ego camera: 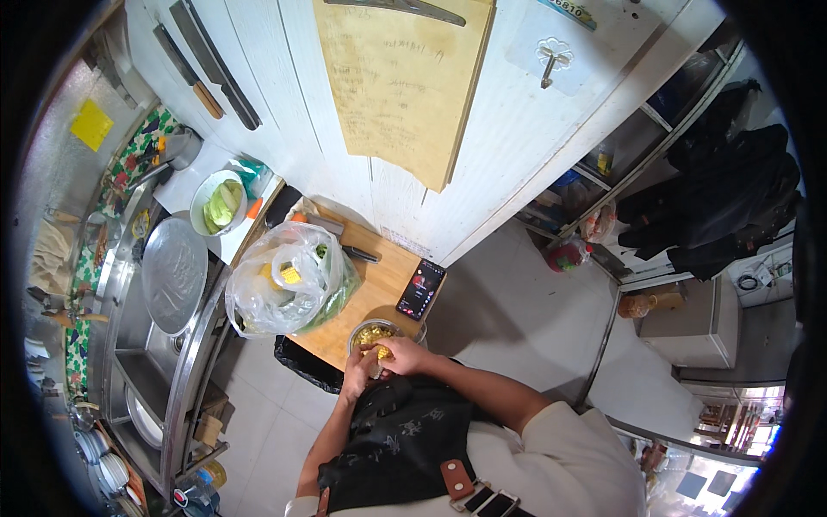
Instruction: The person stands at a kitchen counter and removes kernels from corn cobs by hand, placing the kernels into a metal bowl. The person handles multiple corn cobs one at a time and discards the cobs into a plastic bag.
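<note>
Both hands are together over the near rim of a metal bowl (371, 331) that holds loose yellow corn kernels. My left hand (359, 371) grips a piece of corn cob (382, 353) from the left. From the right, my right hand (407, 355) is closed round the same piece, its fingers on the kernels. Part of the cob is hidden by the fingers. The bowl stands at the near edge of a wooden board (381, 284). Left of it sits a clear plastic bag (258, 304) with a yellow corn piece (291, 275) and greens in it.
A cleaver (358, 253) lies behind the bag, and a lit phone (421, 289) at the board's right edge. A black bin bag (303, 365) hangs below the board. To the left are a bowl of lettuce (219, 203), a carrot (255, 208) and a steel sink (139, 362).
</note>
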